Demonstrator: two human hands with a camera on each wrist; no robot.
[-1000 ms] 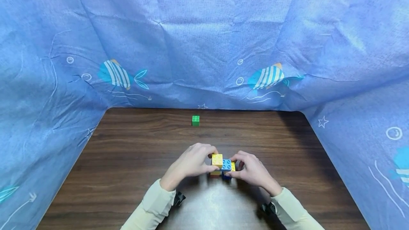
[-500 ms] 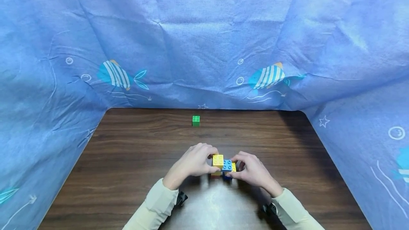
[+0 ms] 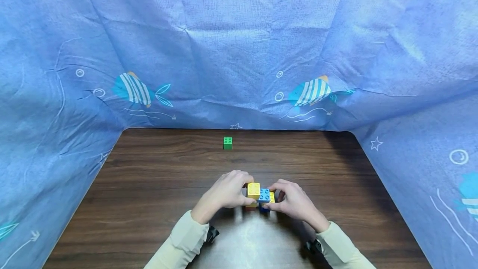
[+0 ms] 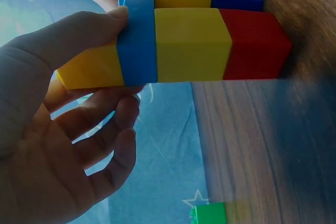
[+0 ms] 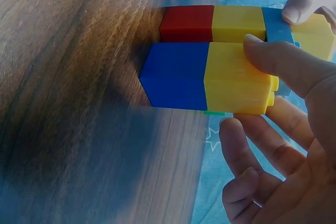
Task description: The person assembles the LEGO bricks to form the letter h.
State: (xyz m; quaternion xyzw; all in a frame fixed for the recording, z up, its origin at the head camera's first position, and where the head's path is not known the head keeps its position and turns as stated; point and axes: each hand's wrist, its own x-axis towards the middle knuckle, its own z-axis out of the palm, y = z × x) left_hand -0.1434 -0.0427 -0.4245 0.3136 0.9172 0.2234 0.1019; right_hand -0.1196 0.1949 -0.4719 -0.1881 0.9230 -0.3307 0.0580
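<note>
A small structure of toy building bricks stands on the wooden table. Its left column has a red brick (image 4: 255, 44) at the bottom, then a yellow brick (image 4: 192, 44). A light blue flat brick (image 3: 264, 195) lies across that column and partly over the right one, with another yellow brick (image 3: 253, 190) on its left end. My left hand (image 3: 226, 191) pinches this top yellow brick, its thumb reaching the light blue brick's edge. The right column is a dark blue brick (image 5: 176, 76) under a yellow brick (image 5: 236, 77). My right hand (image 3: 292, 201) pinches that yellow brick between thumb and fingers.
A lone green brick (image 3: 228, 143) sits near the far edge of the dark wooden table (image 3: 157, 169). Blue fabric (image 3: 231, 53) printed with fish hangs behind the table and along both sides.
</note>
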